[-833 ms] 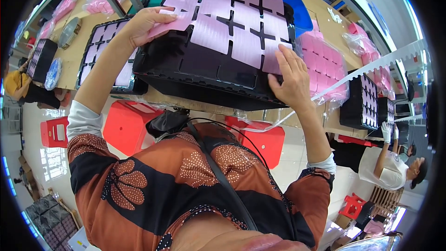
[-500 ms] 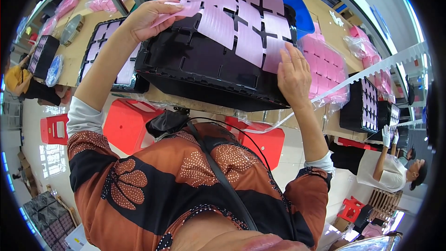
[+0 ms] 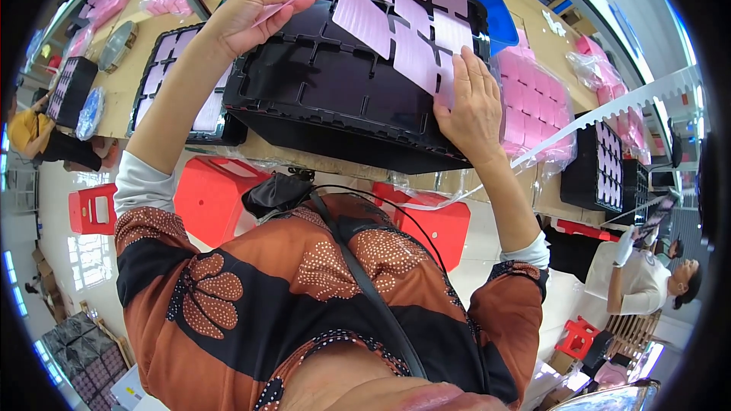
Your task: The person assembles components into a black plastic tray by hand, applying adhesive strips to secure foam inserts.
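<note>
A thin pink foam sheet [image 3: 362, 23] with cross-shaped gaps lies skewed over the top of a stack of black compartment trays [image 3: 320, 99]. My left hand [image 3: 263, 17], above the stack's far left part, pinches a left corner of the sheet and lifts it off the tray. At the right side, my right hand [image 3: 474, 106] lies fairly flat with fingers stretched, over the sheet's near right end. Part of the sheet under those fingers is hidden. Bare black tray surface shows along the near left part of the stack.
A lower black tray with pink pieces [image 3: 164, 68] stands to the left. A blue bin [image 3: 487, 11] is behind the stack, and bagged pink foam [image 3: 537, 99] lies to its right. Red stools [image 3: 205, 202] stand below the table edge. A gloved co-worker [image 3: 640, 274] is at far right.
The foam sheet has shifted a little away from me, baring more black tray. My left hand has risen slightly with its corner. My right hand has slid slightly left and away from me.
</note>
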Demonstrator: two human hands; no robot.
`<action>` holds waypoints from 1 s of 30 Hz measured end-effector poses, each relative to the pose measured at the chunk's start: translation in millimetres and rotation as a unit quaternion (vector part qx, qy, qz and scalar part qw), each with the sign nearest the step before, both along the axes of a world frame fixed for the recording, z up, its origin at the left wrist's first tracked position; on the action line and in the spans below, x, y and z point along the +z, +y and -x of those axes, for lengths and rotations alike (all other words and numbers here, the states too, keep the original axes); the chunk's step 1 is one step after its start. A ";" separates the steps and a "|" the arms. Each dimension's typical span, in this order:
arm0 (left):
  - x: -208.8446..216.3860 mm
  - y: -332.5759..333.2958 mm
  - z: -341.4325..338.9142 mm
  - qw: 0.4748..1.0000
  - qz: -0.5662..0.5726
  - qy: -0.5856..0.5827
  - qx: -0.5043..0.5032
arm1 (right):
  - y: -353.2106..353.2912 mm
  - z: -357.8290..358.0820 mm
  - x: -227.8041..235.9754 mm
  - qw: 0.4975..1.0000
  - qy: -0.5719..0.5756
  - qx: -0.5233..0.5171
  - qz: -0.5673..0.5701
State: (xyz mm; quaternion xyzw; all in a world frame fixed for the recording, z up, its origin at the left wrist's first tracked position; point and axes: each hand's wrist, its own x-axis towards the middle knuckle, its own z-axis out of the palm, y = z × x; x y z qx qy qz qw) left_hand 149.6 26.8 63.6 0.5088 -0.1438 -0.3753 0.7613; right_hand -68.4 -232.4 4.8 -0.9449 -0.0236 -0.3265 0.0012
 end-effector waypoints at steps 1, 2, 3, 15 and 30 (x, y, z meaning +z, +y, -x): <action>0.1 1.3 -0.2 1.000 0.000 0.000 -0.001 | -2.9 0.3 -1.4 1.000 0.005 -0.009 0.022; -0.3 2.4 -0.2 1.000 -0.001 0.000 0.000 | -7.0 0.8 -3.5 0.999 0.009 -0.016 0.045; -0.7 3.2 0.1 1.000 -0.002 -0.001 0.000 | -12.8 2.6 -6.7 0.999 0.009 -0.015 0.046; -28.9 16.0 9.4 0.985 -0.134 -0.105 -0.011 | -20.5 33.7 -3.5 0.999 -0.024 0.027 0.029; -40.4 21.2 12.7 0.978 -0.181 -0.102 -0.015 | -7.6 41.9 1.8 0.998 0.050 0.035 0.005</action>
